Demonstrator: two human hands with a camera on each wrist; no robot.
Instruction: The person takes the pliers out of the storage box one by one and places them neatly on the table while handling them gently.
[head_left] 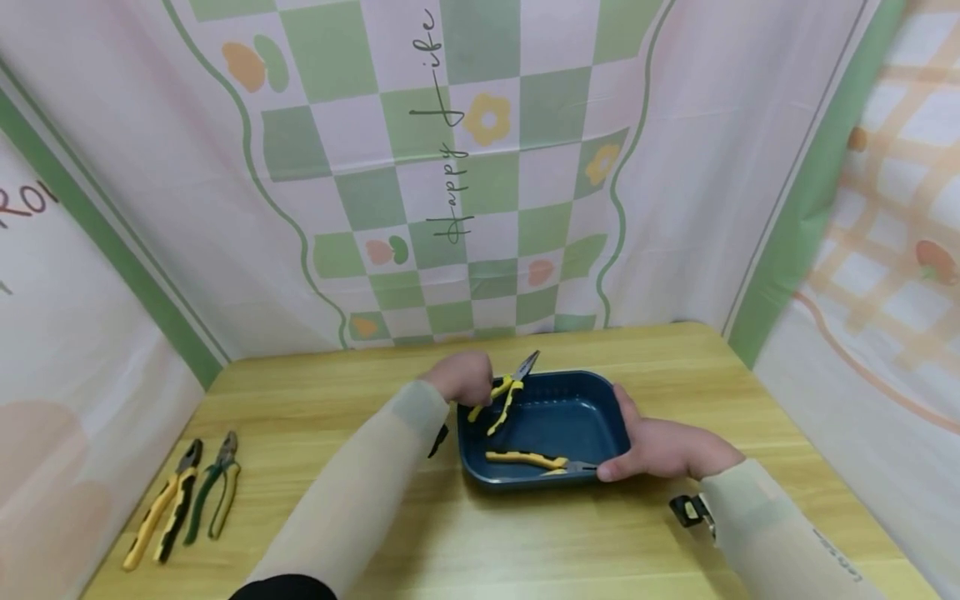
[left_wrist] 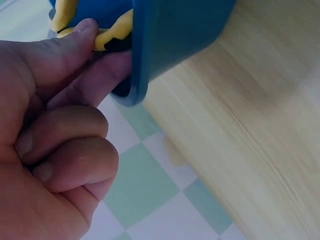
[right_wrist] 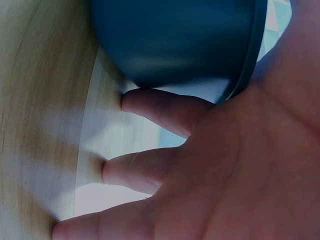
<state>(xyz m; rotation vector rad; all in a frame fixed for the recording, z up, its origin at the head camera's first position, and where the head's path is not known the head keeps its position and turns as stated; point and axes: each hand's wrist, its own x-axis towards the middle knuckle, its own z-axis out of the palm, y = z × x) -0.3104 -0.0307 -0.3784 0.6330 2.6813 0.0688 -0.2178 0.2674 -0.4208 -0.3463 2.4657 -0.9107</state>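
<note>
My left hand (head_left: 461, 379), at the back left corner of a dark blue rectangular box (head_left: 546, 482), pinches one yellow-and-black handle (left_wrist: 114, 34) of a pair of needle-nose pliers (head_left: 517, 385) between thumb and index finger. The pliers lean over the box's back rim, handles spread inside and pointed nose up past it. A second pair of yellow-handled pliers (head_left: 527, 457) lies in the box along its front side, nose to the right. My right hand (head_left: 667, 447) rests against the box's right end, thumb at the front right corner; its straight fingers reach down to the table in the right wrist view.
Two more pliers lie at the table's left: a yellow-and-black pair (head_left: 153, 522) and a green-and-yellow pair (head_left: 204, 500). The wooden table (head_left: 495, 550) ends at a patterned cloth (head_left: 480, 208) behind, with more cloth on both sides.
</note>
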